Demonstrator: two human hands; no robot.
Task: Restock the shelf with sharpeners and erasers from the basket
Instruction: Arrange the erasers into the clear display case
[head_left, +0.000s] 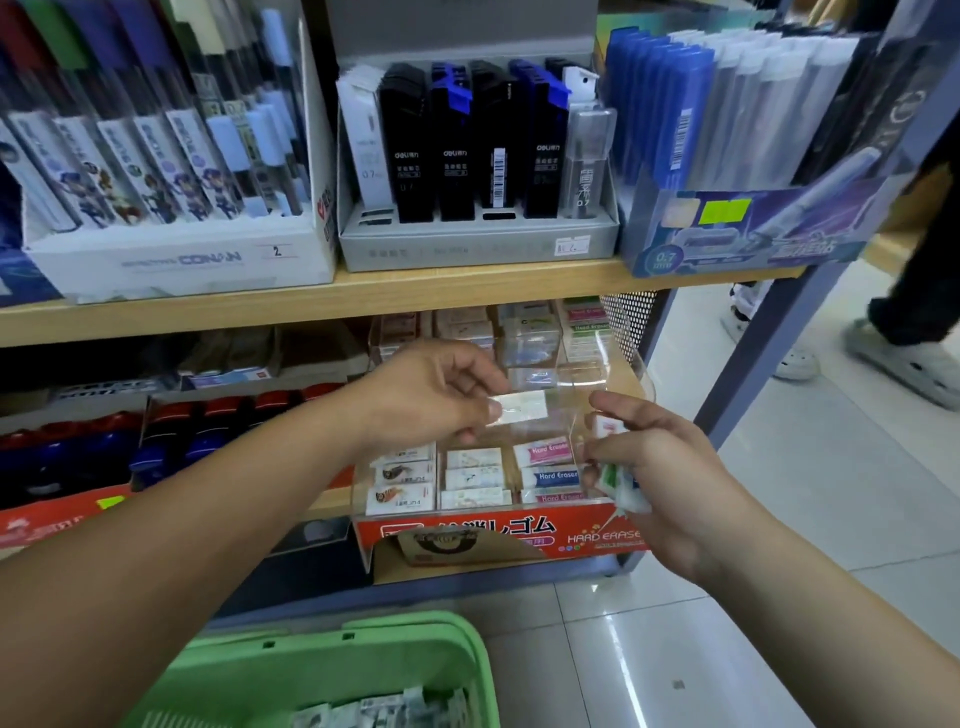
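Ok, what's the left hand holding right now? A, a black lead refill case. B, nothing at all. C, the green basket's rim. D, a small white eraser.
D: the left hand pinches a small white eraser above the clear display case, while the right hand grips a bunch of wrapped erasers.

A stationery shop: a wooden shelf (467, 283) carries price-stickered display boxes (478, 244) of pencil leads, packaged erasers (550, 475) fill a clear tray (605, 371) below, and a green shopping basket (405, 631) stands on tiled floor (779, 545).
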